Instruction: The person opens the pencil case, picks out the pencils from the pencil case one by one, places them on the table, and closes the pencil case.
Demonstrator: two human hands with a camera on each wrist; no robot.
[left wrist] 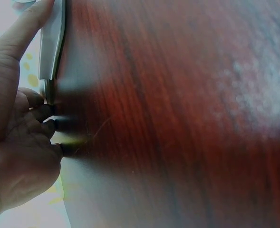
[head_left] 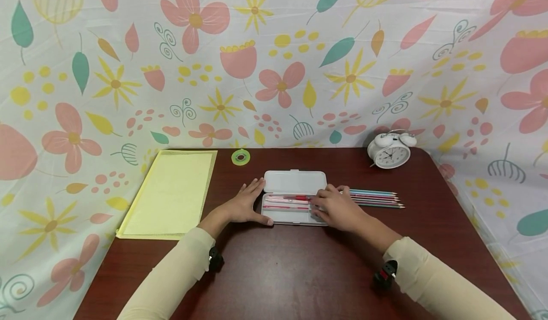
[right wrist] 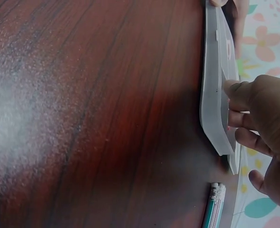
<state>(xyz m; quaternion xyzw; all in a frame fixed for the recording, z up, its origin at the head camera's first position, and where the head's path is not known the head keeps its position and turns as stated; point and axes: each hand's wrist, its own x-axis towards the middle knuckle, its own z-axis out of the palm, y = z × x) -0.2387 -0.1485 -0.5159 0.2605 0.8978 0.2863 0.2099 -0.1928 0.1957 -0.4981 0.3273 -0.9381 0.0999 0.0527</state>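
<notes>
A white pencil case (head_left: 294,222) lies with its lid (head_left: 294,182) folded back, away from me. Inside it are several pens (head_left: 284,200), pink, white and red, lying lengthwise. My left hand (head_left: 244,205) rests at the left end of the case, fingers spread and straight, thumb along the front corner. Over the right end, my right hand (head_left: 338,208) reaches into the case with bent fingers. The right wrist view shows its thumb (right wrist: 237,92) at the rim and a bit of red near the fingertips; I cannot tell whether they pinch a pen.
Several pencils (head_left: 378,198) lie side by side just right of the case. A white alarm clock (head_left: 389,151) stands at the back right. A yellow zip folder (head_left: 171,194) lies on the left, with a green tape roll (head_left: 240,157) behind the case. Patterned cloth (head_left: 280,49) hangs behind the table.
</notes>
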